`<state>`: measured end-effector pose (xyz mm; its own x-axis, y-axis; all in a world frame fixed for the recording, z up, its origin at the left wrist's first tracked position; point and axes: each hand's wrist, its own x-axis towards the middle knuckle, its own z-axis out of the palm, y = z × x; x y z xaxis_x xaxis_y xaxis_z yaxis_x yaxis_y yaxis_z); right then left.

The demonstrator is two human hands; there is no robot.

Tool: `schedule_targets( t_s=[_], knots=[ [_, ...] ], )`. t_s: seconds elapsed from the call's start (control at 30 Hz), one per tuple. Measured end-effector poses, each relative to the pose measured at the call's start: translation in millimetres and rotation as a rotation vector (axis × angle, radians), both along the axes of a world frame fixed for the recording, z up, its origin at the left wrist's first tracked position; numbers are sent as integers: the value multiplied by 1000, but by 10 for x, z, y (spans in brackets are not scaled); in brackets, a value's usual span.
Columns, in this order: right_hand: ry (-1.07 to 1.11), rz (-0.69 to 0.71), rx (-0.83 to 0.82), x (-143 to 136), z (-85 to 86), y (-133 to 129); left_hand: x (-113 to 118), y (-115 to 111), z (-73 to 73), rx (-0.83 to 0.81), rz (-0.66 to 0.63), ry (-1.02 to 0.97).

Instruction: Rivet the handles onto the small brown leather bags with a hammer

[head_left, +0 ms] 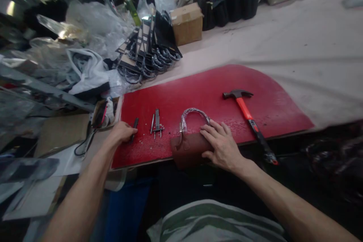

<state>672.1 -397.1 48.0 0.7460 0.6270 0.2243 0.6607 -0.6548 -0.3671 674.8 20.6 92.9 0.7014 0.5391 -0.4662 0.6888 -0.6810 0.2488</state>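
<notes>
On the left side of a red board (198, 87), my left hand (124, 132) has its fingers closed on a small dark tool (135, 125). My right hand (219, 141) lies with spread fingers on a brown leather piece (188, 151), at the board's front edge. A handle wrapped in clear plastic (194, 111) arches up from this piece. Between my hands lie a thin metal rod (152, 123) and a pronged metal tool (157, 123), with small bits scattered around them.
A hammer (246, 115) with a red and black handle lies right of my right hand, its end past the board's edge. Behind are dark pieces with wrapped handles (150, 49), a cardboard box (187, 24) and black bags (227, 5). A small open box (106, 111) stands at the left.
</notes>
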Motion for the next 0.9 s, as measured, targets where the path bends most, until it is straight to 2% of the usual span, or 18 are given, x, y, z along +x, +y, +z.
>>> schedule_targets(
  t_s=[0.07,0.13,0.23,0.37,0.5,0.6,0.7,0.8,0.9],
  knots=[
    [18,-6,-7,-6,25,1,-51,6,19,-127,74,-93],
    [30,-9,-9,-11,43,0,-122,-19,46,-327,216,-245],
    [37,-8,-14,-18,56,0,-230,-178,95,-620,359,-436],
    [39,-9,-28,-27,55,14,-329,-630,112,-909,406,-651],
    [46,-18,-26,-34,57,26,-389,-1230,40,-1123,412,-728],
    [59,-25,-15,-37,60,32,-436,-1659,-37,-1080,295,-801],
    [60,-32,-6,-38,59,35,-491,-1976,-118,-878,51,-824],
    [52,-29,-6,-37,57,31,-545,-2139,-218,-643,-184,-878],
    [48,-25,-11,-38,56,22,-586,-2183,-314,-510,-287,-926]
  ],
)
